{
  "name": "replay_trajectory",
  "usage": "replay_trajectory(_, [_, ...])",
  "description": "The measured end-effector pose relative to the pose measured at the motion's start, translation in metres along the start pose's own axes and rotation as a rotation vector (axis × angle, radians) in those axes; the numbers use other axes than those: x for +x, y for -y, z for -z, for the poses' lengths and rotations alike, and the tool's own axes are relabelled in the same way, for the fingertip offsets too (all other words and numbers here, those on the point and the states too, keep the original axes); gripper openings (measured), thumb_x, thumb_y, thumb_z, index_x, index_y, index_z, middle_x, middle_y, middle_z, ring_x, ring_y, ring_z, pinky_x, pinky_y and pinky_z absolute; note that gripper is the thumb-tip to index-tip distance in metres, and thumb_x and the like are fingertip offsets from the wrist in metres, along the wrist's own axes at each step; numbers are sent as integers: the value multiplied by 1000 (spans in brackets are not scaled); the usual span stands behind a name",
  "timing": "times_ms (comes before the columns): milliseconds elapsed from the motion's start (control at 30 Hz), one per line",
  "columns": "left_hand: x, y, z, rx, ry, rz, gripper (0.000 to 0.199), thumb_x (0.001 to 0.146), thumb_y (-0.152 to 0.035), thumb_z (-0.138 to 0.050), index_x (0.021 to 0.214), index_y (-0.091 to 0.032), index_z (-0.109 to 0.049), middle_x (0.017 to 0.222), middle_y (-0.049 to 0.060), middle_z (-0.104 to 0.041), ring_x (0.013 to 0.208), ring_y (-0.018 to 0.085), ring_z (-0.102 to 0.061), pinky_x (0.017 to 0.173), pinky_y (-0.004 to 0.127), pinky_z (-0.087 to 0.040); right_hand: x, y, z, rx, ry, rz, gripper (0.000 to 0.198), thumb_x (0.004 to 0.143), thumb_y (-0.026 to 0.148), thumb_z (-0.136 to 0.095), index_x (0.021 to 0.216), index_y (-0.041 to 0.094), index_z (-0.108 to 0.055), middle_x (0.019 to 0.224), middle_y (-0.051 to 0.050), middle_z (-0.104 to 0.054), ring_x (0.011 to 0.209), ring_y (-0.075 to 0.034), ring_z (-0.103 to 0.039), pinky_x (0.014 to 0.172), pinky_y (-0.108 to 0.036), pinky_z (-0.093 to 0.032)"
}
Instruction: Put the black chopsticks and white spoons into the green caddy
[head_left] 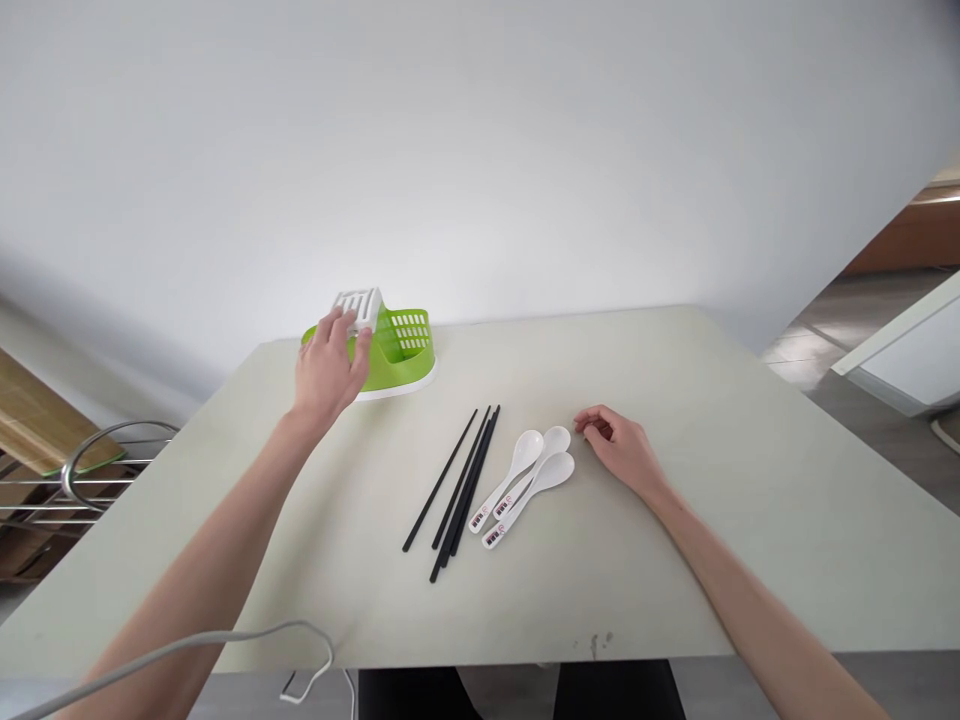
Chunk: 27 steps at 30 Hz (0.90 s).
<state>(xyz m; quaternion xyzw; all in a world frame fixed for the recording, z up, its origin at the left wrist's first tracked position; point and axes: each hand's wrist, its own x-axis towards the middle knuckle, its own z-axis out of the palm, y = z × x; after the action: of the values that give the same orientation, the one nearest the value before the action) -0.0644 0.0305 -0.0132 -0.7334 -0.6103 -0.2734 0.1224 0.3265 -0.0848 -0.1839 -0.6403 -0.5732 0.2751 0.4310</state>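
Before a plain white wall (525,160), over a pale matte surface (750,440), reaching well forward with the left hand (328,368), fingers bent over a white slotted plastic piece (361,303) at a bright-green perforated plastic basket (401,372); cannot tell whether gripping it. Resting the right hand (621,448), fingers loosely curled and holding nothing, just beside three glossy white spoons (551,470), near slim black chopsticks (474,480). Can see dark printed blocks and red marks on the spoon handles (493,537), too small to read.

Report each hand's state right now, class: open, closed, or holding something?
Left hand: on the white grate, fingers bent; whether it grips cannot be told.
Right hand: loosely open, nothing visible in it, beside the spoons.
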Motion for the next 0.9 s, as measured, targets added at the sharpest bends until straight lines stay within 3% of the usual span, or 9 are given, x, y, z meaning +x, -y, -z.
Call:
replay_trajectory(333, [11,-92,-29,-64,107,-191,56,108,-51,-35,151,-23,-57,157,14,-53,127,32,-64,108,48,-51,0,1,1,9,-3,-4,23,86,28,-51,97,27,-72,98,-2,-78,81,-19,-66,76,-33,-50])
replay_trajectory(533, [5,-140,-33,-81,147,-319,52,109,-51,-35,148,-25,-59,147,13,-57,115,30,-70,103,49,-55,2,-3,0,8,1,5,23,86,27,-52,96,27,-72,97,-1,-78,80,-19,-66,76,-32,-50])
replay_trajectory(700, [-3,-158,-33,-147,159,-402,52,109,-52,-34,147,-27,-59,148,13,-56,117,30,-69,102,47,-55,3,-4,0,12,4,13,23,85,26,-51,96,27,-71,95,0,-78,80,-18,-66,77,-32,-50])
replay_trajectory(900, [1,-155,-22,-179,237,-503,50,109,-53,-36,145,-29,-61,148,11,-57,107,27,-73,97,44,-57,3,-2,0,17,2,20,23,85,27,-52,96,26,-72,95,-2,-78,79,-19,-66,77,-33,-50])
